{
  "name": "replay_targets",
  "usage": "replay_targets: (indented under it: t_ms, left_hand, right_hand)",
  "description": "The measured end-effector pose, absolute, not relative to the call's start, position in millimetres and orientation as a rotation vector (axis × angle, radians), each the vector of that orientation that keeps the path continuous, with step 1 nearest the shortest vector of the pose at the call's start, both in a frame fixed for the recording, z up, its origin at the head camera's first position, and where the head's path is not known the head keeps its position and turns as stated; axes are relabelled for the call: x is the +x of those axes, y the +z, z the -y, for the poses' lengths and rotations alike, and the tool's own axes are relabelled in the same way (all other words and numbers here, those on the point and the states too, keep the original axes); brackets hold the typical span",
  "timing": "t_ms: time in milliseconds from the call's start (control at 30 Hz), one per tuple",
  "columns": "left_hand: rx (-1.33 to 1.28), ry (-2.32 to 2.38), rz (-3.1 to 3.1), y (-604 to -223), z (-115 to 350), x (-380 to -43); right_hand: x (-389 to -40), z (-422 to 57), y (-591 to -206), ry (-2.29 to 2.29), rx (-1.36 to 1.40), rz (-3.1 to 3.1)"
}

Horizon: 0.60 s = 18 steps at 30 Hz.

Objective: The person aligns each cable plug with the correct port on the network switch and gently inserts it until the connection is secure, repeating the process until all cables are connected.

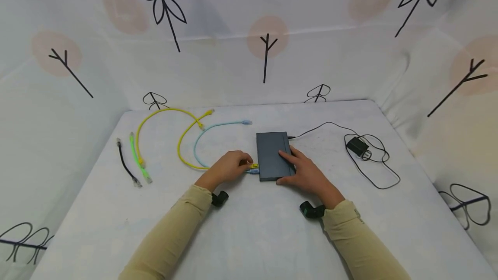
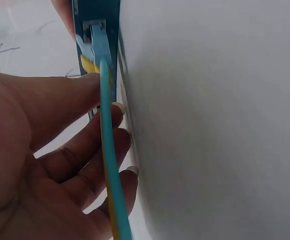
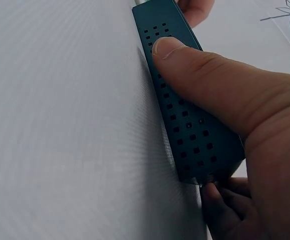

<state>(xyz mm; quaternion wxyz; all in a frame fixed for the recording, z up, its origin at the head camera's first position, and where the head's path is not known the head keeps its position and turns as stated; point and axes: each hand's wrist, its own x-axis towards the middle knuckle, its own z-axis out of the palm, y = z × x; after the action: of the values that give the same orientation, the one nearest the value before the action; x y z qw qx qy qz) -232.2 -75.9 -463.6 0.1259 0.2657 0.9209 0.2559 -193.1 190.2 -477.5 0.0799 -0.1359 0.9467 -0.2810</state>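
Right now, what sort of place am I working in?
Probably a makeshift indoor work booth: patterned sheets behind and beside a white-covered table, plus a dark box, apparently electronics.

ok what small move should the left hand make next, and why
Probably press the yellow plug gently toward the dark box: the left hand pinches it at the box's edge, the right hand holds the box from the opposite side, and whether the plug is fully seated cannot be seen.
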Motion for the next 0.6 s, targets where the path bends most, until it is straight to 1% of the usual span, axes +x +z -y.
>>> replay_targets:
  t_ms: [300,600]
  left_hand:
    - [0.674,0.756,-2.752,-453.1,96.2,-227.6]
    - [0.597,0.748,-2.788,-451.2,117.7,-227.9]
  right_hand:
    - [-194.6,-192.1,-475.0,-0.855,-0.379,-2.811]
    - [-194.6,-191.2,-476.9,-0.876,-0.383,-2.797]
